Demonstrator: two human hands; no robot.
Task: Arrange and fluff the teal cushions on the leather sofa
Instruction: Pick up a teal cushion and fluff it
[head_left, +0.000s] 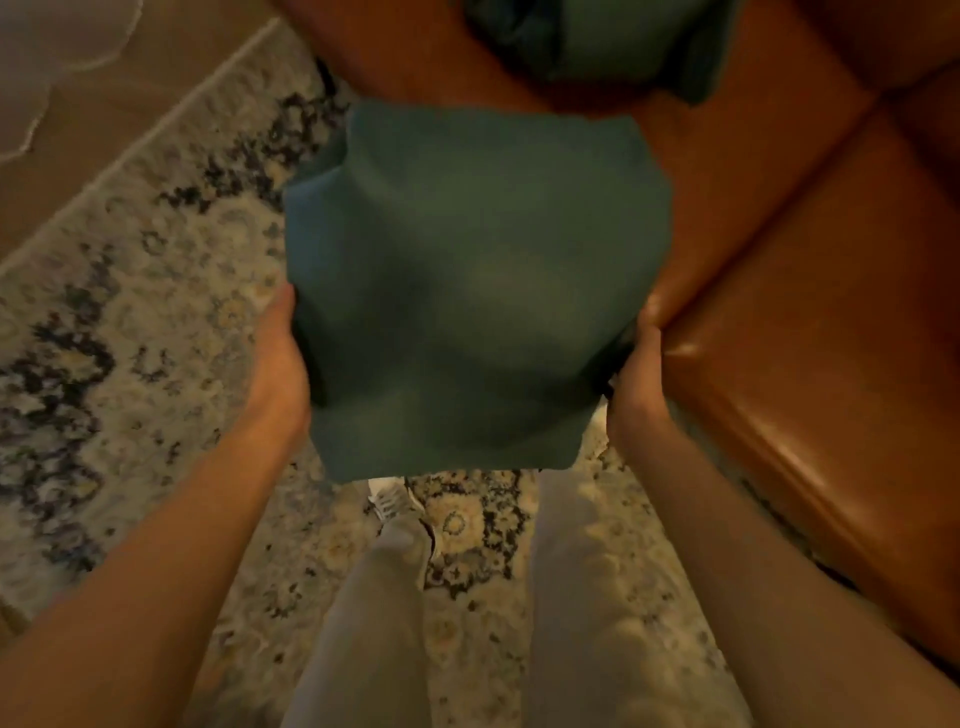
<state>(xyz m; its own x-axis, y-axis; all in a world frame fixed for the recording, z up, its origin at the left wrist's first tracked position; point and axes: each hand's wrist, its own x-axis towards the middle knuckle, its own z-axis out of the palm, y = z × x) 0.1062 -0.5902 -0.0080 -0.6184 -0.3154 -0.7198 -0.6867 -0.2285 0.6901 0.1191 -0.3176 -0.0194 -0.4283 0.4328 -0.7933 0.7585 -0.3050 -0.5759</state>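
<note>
Two bare forearms reach up from the bottom corners of the view and meet a teal cushion (475, 291) held out in front of the person, above the rug and the front edge of the sofa. The left hand (278, 358) lies flat against the cushion's left edge, palm turned inward, wrist straight in line with the forearm; its fingers run behind the fabric and are hidden. The right hand (636, 376) mirrors it on the right edge, palm pressed inward, with the fingers likewise tucked out of sight behind the cushion. Each hand's grip is pressed against a side of the cushion, so that it is squeezed between them; whether the hidden fingers are curled or straight cannot be told. The cushion bulges in the middle, its corners drawn in, and it is blurred.

Beyond it, a second teal cushion (602, 44) lies crumpled on the seat of the brown leather sofa (810, 332), near the top of the view and apart from the held one. The sofa's shiny seat cushions run along the right side.

Below the held cushion are the person's legs in light grey trousers (576, 613) and one white shoe (387, 501), standing on a pale patterned rug (135, 291) with dark blotches.
</note>
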